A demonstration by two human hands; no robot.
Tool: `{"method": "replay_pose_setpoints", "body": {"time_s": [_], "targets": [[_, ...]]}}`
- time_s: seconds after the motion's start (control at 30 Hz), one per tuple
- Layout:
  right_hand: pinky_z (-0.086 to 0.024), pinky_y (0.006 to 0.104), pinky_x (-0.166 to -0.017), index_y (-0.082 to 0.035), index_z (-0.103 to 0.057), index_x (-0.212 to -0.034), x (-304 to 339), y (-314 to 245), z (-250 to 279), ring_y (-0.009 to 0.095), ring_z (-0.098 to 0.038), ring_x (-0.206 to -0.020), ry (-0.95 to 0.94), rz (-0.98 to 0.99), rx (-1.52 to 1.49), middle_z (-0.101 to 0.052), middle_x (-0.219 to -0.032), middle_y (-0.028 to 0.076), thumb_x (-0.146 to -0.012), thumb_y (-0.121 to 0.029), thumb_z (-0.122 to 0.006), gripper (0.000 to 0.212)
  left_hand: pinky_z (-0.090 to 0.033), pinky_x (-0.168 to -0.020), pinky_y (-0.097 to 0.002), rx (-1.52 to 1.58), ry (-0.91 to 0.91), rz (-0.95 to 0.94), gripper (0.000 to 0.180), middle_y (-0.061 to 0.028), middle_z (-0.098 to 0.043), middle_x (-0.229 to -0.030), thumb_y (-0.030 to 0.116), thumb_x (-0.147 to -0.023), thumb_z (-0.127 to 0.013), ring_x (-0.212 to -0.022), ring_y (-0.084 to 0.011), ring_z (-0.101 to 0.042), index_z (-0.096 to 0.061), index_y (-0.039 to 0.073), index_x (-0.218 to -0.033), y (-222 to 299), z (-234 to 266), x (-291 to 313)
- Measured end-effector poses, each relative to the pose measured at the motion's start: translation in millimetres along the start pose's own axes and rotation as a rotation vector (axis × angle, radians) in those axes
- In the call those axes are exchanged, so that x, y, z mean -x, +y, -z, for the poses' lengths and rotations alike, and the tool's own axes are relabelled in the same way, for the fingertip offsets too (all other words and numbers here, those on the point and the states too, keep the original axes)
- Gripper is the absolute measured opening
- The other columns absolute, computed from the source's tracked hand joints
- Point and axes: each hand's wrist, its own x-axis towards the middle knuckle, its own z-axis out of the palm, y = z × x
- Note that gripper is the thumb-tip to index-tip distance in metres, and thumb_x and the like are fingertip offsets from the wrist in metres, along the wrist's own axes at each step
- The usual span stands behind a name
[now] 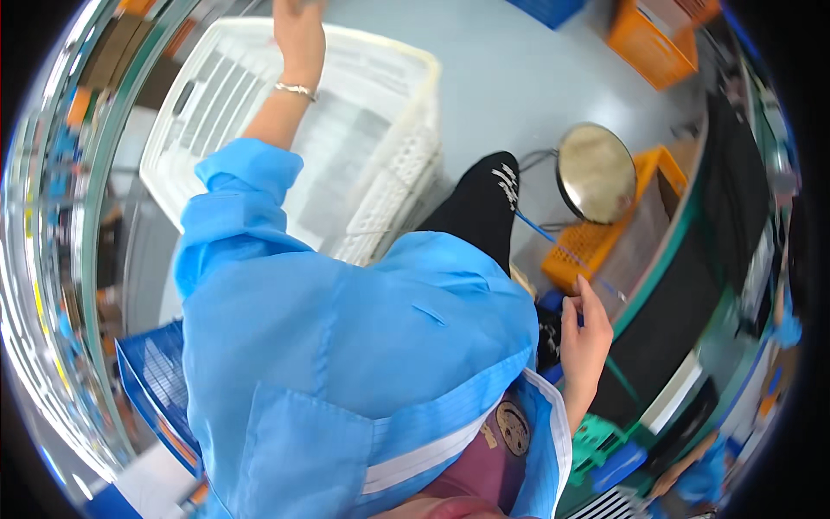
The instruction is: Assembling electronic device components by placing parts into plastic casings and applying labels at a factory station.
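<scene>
My left hand [299,43] reaches over the far part of a white plastic basket [421,112]. Its fingers are cut off by the upper edge of the view, and a greyish blur shows beside them, so I cannot make out what they hold, if anything. A silver bracelet [296,89] circles that wrist. The basket's bottom shows pale, with slotted and perforated sides. On the right, my right hand [585,346] hangs near the green edge of a bench [661,272], its fingers loosely bent and a little apart, with nothing seen between them.
A round stool [596,173] stands beside a yellow-orange crate [566,264] on the grey floor. Another orange crate [654,48] is at the far right. A blue tray [156,372] lies at the left, near shelving. A green plastic part [596,443] rests on the right-hand bench.
</scene>
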Motion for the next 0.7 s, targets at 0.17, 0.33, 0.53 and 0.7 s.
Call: {"method": "replay_pose_setpoints", "body": {"time_s": [0.17,0.33,0.53,0.7], "targets": [[-0.05,0.0322,-0.071,0.0,-0.058,-0.117,-42.2,-19.2,-42.4,0.025,-0.062,-0.076,-0.276,0.051,-0.021,-0.063,-0.089,0.016,-0.084,-0.004,-0.061,0.034,-0.04,-0.099,-0.0421,-0.632,-0.871,0.362,0.051,-0.0218,-0.056,-0.122,0.034,-0.083,-0.061,-0.117,-0.0356,-0.05,-0.052,0.004,-0.124,-172.1,99.4,170.0],[-0.051,0.0352,-0.075,-0.001,-0.059,-0.116,-62.2,-45.1,-78.9,0.028,-0.064,-0.084,-0.425,0.076,0.058,-0.064,-0.103,0.018,-0.084,-0.005,-0.061,0.033,-0.034,-0.104,-0.0533,-0.783,-1.321,0.743,0.095,-0.0201,-0.024,-0.149,0.044,-0.069,-0.071,-0.134,-0.0371,-0.029,-0.024,0.014,-0.145,-106.3,73.9,281.7],[-0.051,0.0353,-0.075,-0.003,-0.059,-0.117,-77.5,-59.0,-102.2,0.029,-0.065,-0.085,-0.519,0.121,0.048,-0.064,-0.104,0.018,-0.083,-0.005,-0.062,0.033,-0.04,-0.093,-0.0591,-0.835,-1.096,0.769,0.089,-0.0168,-0.011,-0.152,0.031,-0.069,-0.071,-0.137,-0.0375,-0.021,-0.025,0.019,-0.144,-99.2,65.9,331.7],[-0.051,0.0352,-0.074,-0.003,-0.059,-0.116,-81.7,-54.9,-111.0,0.029,-0.065,-0.085,-0.554,0.13,0.046,-0.064,-0.102,0.018,-0.083,-0.005,-0.062,0.033,-0.049,-0.084,-0.0473,-0.723,-1.029,0.762,0.059,-0.0242,-0.047,-0.126,0.015,-0.075,-0.058,-0.114,-0.0367,-0.051,-0.04,0.015,-0.132,-125.2,75.4,308.7]]}}
